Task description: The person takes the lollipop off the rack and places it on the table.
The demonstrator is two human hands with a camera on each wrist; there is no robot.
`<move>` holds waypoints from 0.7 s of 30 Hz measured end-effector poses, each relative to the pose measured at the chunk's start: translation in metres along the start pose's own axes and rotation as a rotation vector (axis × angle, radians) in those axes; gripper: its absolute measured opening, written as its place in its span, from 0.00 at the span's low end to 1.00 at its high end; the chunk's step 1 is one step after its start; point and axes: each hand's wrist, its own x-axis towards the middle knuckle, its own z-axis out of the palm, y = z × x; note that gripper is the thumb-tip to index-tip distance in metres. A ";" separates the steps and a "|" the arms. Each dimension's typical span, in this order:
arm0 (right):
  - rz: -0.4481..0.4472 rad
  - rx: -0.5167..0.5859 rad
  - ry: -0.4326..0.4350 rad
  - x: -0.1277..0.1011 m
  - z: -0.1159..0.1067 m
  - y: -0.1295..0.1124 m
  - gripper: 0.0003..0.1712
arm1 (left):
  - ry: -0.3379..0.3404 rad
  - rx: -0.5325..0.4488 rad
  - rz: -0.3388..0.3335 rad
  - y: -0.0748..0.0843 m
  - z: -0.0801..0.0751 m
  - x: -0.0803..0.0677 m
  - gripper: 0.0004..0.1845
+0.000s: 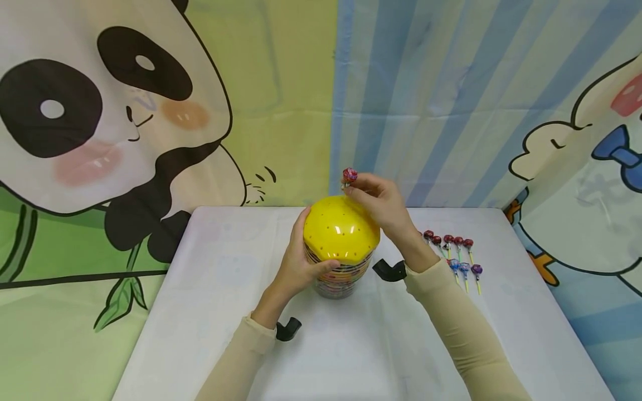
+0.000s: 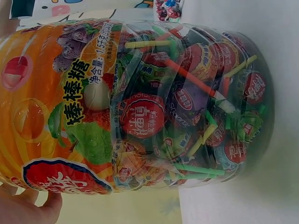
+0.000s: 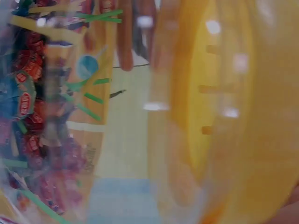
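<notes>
A clear plastic jar of wrapped lollipops (image 1: pixel 337 275), capped by a yellow perforated dome lid (image 1: pixel 341 229), is gripped at its side by the left hand (image 1: pixel 300 267) on the white bench (image 1: pixel 215 312). A red-wrapped lollipop (image 1: pixel 349 176) is pinched above the lid's far edge by the raised right hand (image 1: pixel 383 205), wrist bent.

Under the right hand (image 1: pixel 383 206), the yellow lid (image 1: pixel 342 231) looks like glossy smooth plastic; the jar (image 2: pixel 154 105) the left hand (image 1: pixel 300 262) grips is clear, shiny plastic.

One lollipop jar (image 1: pixel 341 250), eight loose lollipops (image 1: pixel 453 250) on the table, one held lollipop (image 1: pixel 349 175)
</notes>
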 end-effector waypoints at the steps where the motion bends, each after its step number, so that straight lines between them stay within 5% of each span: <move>1: -0.011 -0.001 0.006 -0.001 -0.001 -0.002 0.13 | 0.000 0.001 0.002 0.000 0.000 0.000 0.61; 11: -0.047 -0.147 0.051 -0.030 -0.024 -0.013 0.11 | 0.007 -0.006 0.011 0.002 0.001 0.001 0.61; 21: 0.176 -0.276 0.158 -0.082 -0.075 0.016 0.19 | 0.002 -0.006 0.000 0.001 0.001 0.001 0.62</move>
